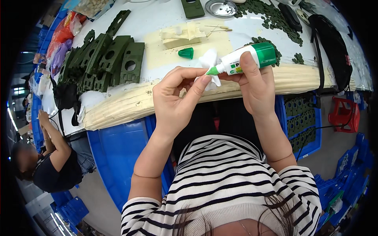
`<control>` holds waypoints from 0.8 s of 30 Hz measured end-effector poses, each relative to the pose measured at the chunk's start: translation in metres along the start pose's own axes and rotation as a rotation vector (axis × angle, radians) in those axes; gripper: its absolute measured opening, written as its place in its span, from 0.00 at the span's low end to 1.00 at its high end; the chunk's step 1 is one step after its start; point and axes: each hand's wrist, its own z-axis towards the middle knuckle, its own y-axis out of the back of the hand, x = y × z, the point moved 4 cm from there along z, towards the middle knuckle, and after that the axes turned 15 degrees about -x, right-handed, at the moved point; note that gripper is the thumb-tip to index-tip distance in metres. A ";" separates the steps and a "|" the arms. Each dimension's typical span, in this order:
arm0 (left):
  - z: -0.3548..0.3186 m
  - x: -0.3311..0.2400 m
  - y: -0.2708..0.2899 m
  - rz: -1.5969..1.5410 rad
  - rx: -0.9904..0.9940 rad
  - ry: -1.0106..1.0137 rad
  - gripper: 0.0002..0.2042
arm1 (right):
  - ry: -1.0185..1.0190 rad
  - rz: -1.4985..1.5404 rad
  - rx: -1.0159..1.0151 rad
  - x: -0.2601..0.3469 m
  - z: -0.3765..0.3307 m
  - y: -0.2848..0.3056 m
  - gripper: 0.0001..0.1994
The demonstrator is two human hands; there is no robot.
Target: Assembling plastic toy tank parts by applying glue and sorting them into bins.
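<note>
My right hand (258, 80) is closed round a white glue bottle (236, 63) with a green base, tipped so its green nozzle points left. Between the fingers of my left hand (173, 96) is a crumpled white tissue (210, 59), pinched against the nozzle tip. Beyond my left hand, a green cap (186, 53) rests on a yellowish sheet (157, 53). A block wrapped in cream tape (182, 39) lies on the same sheet, with thin sticks (218, 28) beside it.
Dark green moulded plastic parts (106, 59) are stacked at the left. Many small green pieces (271, 17) lie at the far right, near a round metal lid (221, 8) and a black bag (332, 51). Blue bins (122, 145) stand below the padded table edge (118, 104). Another person (59, 169) sits at the left.
</note>
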 end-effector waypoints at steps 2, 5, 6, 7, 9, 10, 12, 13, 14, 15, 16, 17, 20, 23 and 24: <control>0.001 -0.008 0.001 0.155 -0.006 -0.179 0.07 | 0.012 -0.001 0.003 0.001 0.000 -0.002 0.16; 0.000 -0.006 0.002 0.144 -0.023 -0.182 0.07 | 0.040 -0.001 -0.006 0.000 -0.002 -0.002 0.17; -0.001 -0.005 0.001 0.101 -0.031 -0.141 0.08 | 0.060 -0.001 -0.003 0.000 -0.002 -0.002 0.17; 0.000 -0.003 0.001 0.014 -0.027 -0.023 0.08 | 0.080 -0.001 -0.001 0.000 -0.002 -0.003 0.17; -0.002 -0.001 0.001 -0.162 -0.019 0.211 0.09 | 0.102 -0.020 -0.010 0.000 -0.003 -0.003 0.17; -0.003 -0.002 0.001 -0.182 -0.002 0.226 0.10 | 0.115 -0.029 -0.014 0.001 -0.003 -0.003 0.17; -0.002 -0.002 -0.001 -0.225 0.031 0.250 0.10 | 0.076 -0.016 -0.018 0.001 -0.001 -0.002 0.17; -0.001 -0.003 -0.001 -0.213 0.038 0.246 0.10 | 0.059 -0.010 -0.017 0.001 0.001 -0.002 0.18; 0.000 -0.005 -0.001 -0.200 0.044 0.241 0.10 | 0.040 0.022 -0.023 0.001 0.001 -0.003 0.17; 0.003 -0.006 -0.002 -0.190 0.052 0.232 0.10 | 0.026 0.053 -0.028 0.001 0.002 -0.003 0.17; 0.007 -0.008 -0.003 -0.188 0.056 0.203 0.10 | 0.012 0.083 -0.034 0.002 0.003 -0.004 0.16; 0.012 -0.011 -0.005 -0.185 0.059 0.174 0.09 | 0.030 0.054 -0.032 0.006 0.007 -0.005 0.17; 0.017 -0.017 -0.007 -0.136 0.044 0.102 0.08 | -0.002 0.130 -0.023 0.008 0.012 -0.009 0.18; 0.018 -0.020 -0.010 -0.097 0.016 0.049 0.08 | 0.033 0.119 -0.018 0.008 0.013 -0.009 0.18; 0.018 -0.019 -0.011 -0.108 0.014 0.056 0.08 | 0.019 0.140 -0.012 0.007 0.013 -0.008 0.18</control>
